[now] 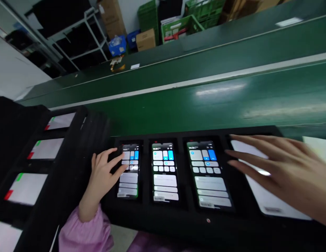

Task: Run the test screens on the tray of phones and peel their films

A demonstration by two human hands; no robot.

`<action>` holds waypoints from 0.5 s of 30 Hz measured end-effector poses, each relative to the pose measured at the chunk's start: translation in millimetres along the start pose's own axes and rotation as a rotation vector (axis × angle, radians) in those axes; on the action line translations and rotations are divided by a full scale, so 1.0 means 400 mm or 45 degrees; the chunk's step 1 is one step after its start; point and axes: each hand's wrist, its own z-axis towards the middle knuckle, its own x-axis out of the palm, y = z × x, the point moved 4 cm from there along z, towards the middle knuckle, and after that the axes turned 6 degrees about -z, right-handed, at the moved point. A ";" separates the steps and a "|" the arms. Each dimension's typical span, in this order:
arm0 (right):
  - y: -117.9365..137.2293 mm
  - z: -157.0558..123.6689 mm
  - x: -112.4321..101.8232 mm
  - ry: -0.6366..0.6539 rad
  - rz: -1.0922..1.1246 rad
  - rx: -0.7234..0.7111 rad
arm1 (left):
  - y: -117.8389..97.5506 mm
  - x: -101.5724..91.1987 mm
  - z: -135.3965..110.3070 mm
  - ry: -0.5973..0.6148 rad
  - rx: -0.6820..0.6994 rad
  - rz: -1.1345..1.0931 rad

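A black foam tray (178, 218) in front of me holds a row of lit phones. My left hand (103, 171), in a pink sleeve, touches the screen of the leftmost phone (129, 175) with spread fingers. Two more phones (164, 171) (208, 173) show the same settings panel with blue tiles. My right hand (281, 169) hovers flat and open over the fourth phone (268, 199), whose screen is white. Neither hand holds anything.
A second black tray (60, 175) at the left carries several white-screened phones (27, 188) with red and green tabs. A green conveyor belt (205, 101) runs behind the trays. Beyond it stand cardboard boxes (145, 39), green crates (178, 28) and a metal rack (81, 38).
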 end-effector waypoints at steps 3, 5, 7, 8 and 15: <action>0.102 0.078 -0.022 -0.051 -0.004 -0.248 | 0.008 0.007 0.000 -0.004 0.027 0.018; 0.136 0.102 -0.004 -0.051 -0.016 -0.277 | 0.010 0.009 -0.001 -0.006 0.038 0.020; 0.148 0.106 0.023 -0.046 -0.028 -0.266 | 0.012 0.006 -0.001 -0.008 0.043 0.019; 0.148 0.105 0.036 -0.047 -0.024 -0.264 | 0.013 0.003 0.000 -0.003 0.043 0.019; 0.135 0.102 0.054 -0.095 0.052 -0.291 | -0.084 -0.031 0.058 0.026 0.072 0.030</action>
